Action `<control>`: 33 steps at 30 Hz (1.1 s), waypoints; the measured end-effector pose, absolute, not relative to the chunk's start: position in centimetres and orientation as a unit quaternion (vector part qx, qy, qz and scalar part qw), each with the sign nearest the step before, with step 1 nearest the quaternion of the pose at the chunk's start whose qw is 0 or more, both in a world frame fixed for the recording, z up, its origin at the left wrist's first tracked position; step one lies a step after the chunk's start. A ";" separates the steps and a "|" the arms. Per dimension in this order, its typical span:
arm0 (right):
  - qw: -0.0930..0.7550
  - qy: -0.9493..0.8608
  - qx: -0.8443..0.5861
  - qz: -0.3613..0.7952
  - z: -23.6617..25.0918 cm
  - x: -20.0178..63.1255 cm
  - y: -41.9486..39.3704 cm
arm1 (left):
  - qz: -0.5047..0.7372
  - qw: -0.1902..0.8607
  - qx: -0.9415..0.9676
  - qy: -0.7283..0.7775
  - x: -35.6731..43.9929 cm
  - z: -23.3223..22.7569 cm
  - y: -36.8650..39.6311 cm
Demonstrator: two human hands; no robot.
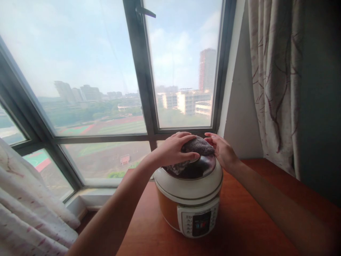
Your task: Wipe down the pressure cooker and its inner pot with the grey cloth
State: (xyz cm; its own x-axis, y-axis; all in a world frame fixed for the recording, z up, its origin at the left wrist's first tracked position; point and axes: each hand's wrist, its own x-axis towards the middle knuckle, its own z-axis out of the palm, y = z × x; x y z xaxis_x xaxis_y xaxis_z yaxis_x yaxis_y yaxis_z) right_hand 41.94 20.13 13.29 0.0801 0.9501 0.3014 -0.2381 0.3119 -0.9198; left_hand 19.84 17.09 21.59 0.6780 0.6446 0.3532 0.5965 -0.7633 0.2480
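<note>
A white and orange-brown electric cooker (188, 195) stands on the wooden table, its control panel facing me. On its dark, glossy lid lies a bunched grey cloth (199, 145). My left hand (174, 147) grips this cloth from above, thumb toward me and fingers over its far side. Part of the cloth also hangs below the palm on the lid's left side. At the right rim of the lid is my right hand (220, 149), fingers apart and slightly curved beside the cloth's right end. Whether its fingertips touch the cloth is hard to see.
The reddish-brown table (247, 209) reaches to the window wall. Behind the cooker is a grey window frame (144, 85) with a handle (146, 12). A patterned curtain (277, 89) hangs at the right, and another curtain (29, 206) at the lower left.
</note>
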 end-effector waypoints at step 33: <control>0.726 -0.302 -0.331 0.523 12.9 42.6 21.7 | 0.117 -0.107 0.889 0.430 25.3 22.4 18.9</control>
